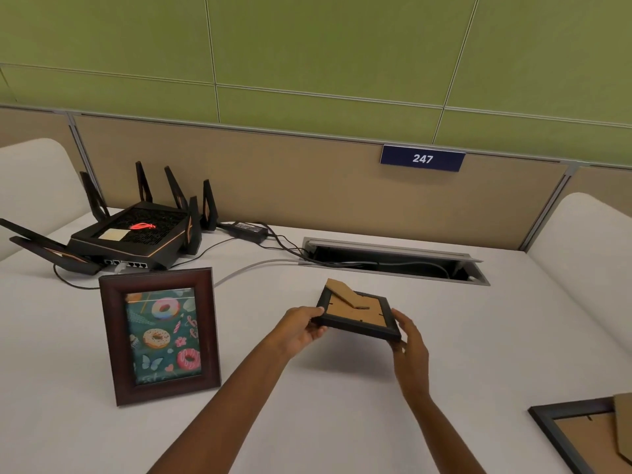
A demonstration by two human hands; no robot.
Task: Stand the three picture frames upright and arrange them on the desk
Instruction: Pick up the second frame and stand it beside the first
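We gripped the small frame (359,314) back-up with both hands, left (301,331) and right (410,343), to reach its stand (345,294).

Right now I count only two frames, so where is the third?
In the head view the third frame lies back-up on the desk at the bottom right corner, partly cut off, right of the right hand.

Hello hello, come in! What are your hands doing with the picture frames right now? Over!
Left hand and right hand hold small black frame back-up above desk. Brown frame standing. Third frame lying flat. Nothing blocking.
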